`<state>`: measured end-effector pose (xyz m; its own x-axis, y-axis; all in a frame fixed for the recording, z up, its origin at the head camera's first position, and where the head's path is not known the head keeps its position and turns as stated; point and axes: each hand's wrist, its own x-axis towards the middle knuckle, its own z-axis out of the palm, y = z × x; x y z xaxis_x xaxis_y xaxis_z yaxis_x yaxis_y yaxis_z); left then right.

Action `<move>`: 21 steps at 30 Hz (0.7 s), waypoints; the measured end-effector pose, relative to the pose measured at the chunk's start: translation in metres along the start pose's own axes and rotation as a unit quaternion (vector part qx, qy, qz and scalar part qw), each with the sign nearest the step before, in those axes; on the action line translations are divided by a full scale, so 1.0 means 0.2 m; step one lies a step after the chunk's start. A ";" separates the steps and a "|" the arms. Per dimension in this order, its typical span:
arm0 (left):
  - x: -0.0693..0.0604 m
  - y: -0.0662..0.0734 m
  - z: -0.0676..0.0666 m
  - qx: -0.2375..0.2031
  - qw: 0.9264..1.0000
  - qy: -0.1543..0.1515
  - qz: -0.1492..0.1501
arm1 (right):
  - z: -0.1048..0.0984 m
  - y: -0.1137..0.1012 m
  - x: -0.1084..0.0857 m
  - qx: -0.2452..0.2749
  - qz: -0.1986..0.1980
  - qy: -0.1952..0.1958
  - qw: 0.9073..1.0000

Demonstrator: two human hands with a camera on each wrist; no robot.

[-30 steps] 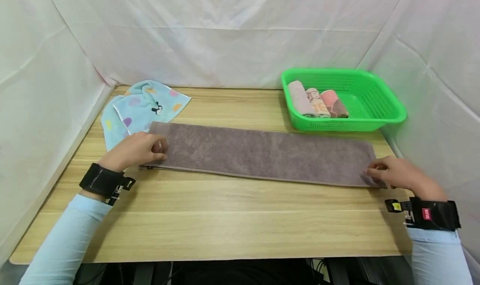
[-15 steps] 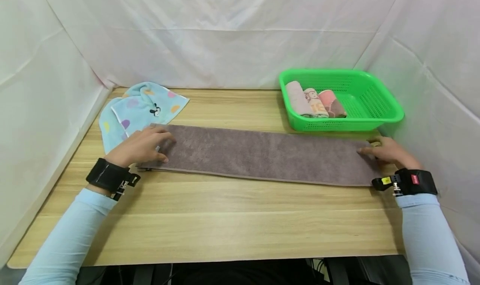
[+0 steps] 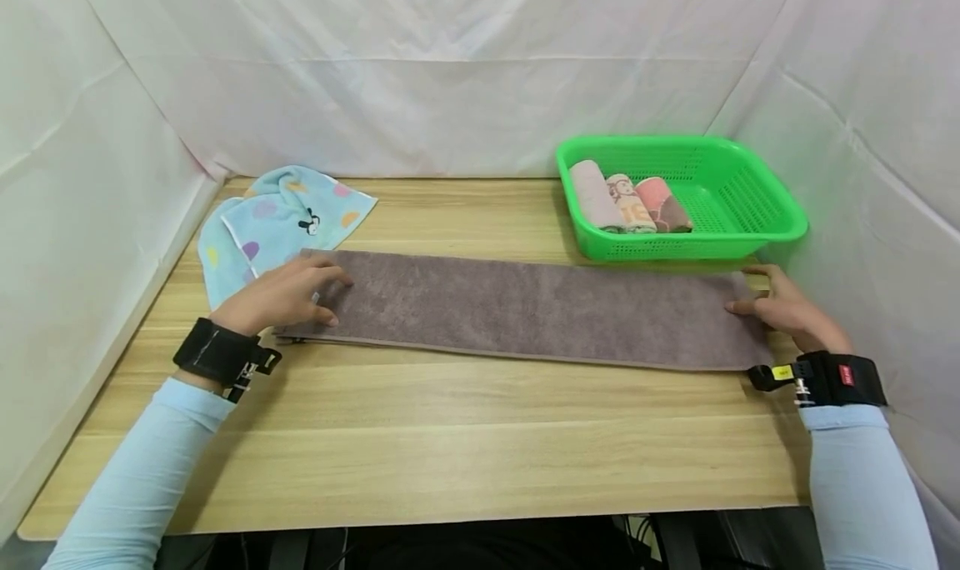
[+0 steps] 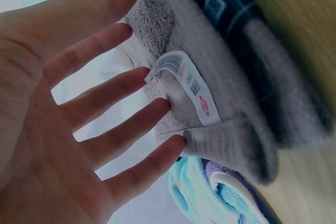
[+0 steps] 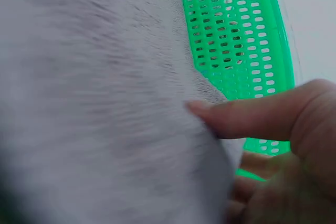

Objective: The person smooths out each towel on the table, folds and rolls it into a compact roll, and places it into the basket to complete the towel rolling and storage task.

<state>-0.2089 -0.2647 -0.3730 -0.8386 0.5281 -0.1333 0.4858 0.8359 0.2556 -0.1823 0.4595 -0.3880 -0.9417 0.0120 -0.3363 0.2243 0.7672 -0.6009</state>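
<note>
A long folded greyish-purple towel (image 3: 525,310) lies across the wooden table in the head view. At its left end my left hand (image 3: 288,293) rests with fingers spread and fairly straight, fingertips touching the cloth. A white printed label (image 4: 191,85) and a dark plaid band (image 4: 226,9) show on the towel in the left wrist view. My right hand (image 3: 791,310) pinches the towel's right end, thumb on top; in the right wrist view its other fingers (image 5: 254,163) pass behind the edge and are partly hidden.
A light blue spotted towel (image 3: 288,216) lies loosely folded at the back left, partly behind my left hand. The green basket (image 3: 750,203) at the back right holds three rolled towels (image 3: 630,203). White cloth walls (image 3: 465,95) enclose the table (image 3: 480,437).
My right hand has moved from the towel's near right corner farther back along its right end, lifting that edge slightly. The left hand has spread its fingers and shifted a little over the towel.
</note>
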 end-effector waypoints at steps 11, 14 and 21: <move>0.10 0.10 0.07 0.038 0.998 0.009 0.042 | -0.22 -0.10 -0.16 0.145 -0.051 0.203 0.967; 0.16 0.16 0.09 0.042 0.998 -0.007 0.054 | -0.31 -0.18 -0.21 0.156 -0.064 0.234 0.958; 0.29 0.34 0.16 0.028 0.998 -0.034 0.053 | -0.46 -0.44 -0.35 0.149 -0.088 0.231 0.957</move>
<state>-0.2175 -0.1721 -0.3936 -0.7641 0.6211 -0.1742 0.5854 0.7811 0.2172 -0.1601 0.4494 -0.2453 -0.9665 0.2342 0.1047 0.0482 0.5666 -0.8226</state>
